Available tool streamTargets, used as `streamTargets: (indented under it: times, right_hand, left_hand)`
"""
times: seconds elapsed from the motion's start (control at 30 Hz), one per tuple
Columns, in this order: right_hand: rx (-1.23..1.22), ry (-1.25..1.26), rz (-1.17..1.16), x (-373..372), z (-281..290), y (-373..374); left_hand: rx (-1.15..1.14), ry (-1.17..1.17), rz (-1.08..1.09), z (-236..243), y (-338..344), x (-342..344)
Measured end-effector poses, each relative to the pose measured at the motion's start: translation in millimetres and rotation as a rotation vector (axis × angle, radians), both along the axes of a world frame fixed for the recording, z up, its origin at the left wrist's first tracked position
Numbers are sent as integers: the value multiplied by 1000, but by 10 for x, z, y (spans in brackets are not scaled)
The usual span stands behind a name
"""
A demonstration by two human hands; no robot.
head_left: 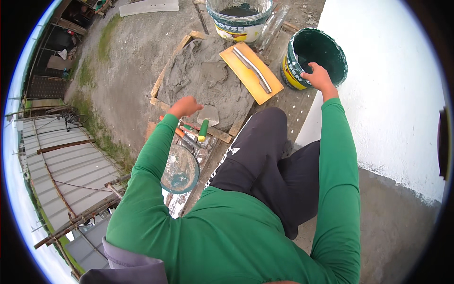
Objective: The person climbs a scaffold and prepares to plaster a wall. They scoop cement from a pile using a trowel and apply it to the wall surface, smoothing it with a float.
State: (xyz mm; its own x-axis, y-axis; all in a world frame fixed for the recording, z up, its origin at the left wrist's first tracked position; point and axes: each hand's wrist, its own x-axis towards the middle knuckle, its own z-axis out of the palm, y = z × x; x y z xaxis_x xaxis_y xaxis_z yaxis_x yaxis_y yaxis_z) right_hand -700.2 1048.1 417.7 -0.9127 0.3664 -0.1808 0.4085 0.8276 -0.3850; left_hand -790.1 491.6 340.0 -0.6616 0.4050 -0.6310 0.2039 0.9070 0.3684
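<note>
My left hand (187,106), fingers loosely bent and apparently empty, is just left of a trowel (205,124) with a green-and-yellow handle, over the edge of a wood-framed board of wet grey mortar (203,78). My right hand (319,76) reaches over the near rim of a dark green bucket (333,54), thumb and fingers apart; I cannot tell whether it touches the bucket. A yellow float with a metal handle (236,61) rests on the mortar beside that bucket. An orange-handled tool (182,133) lies beside the trowel.
A second bucket (236,31) stands at the back and a dirty round basin (187,165) near my left arm. A white wall (388,94) bounds the right. Gravel ground (118,80), corrugated sheets (71,168) and a bicycle (71,118) are at the left.
</note>
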Motion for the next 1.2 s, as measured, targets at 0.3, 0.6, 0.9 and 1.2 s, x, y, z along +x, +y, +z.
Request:
streamTargets:
  times: [0.3, 0.6, 0.9, 1.2]
  right_hand:
    - [243, -138, 1, -146, -177, -355]
    - [215, -21, 37, -188, -345, -301]
    - [162, -15, 15, -206, -416, -142]
    - [177, 39, 36, -258, -397, -141]
  left_hand:
    - [441, 558, 218, 684, 1373, -1132]
    - [337, 857, -56, 806, 2613, -2936]
    - [-344, 140, -597, 155, 3525, -3846]
    - [-89, -235, -280, -535, 3674, -4226]
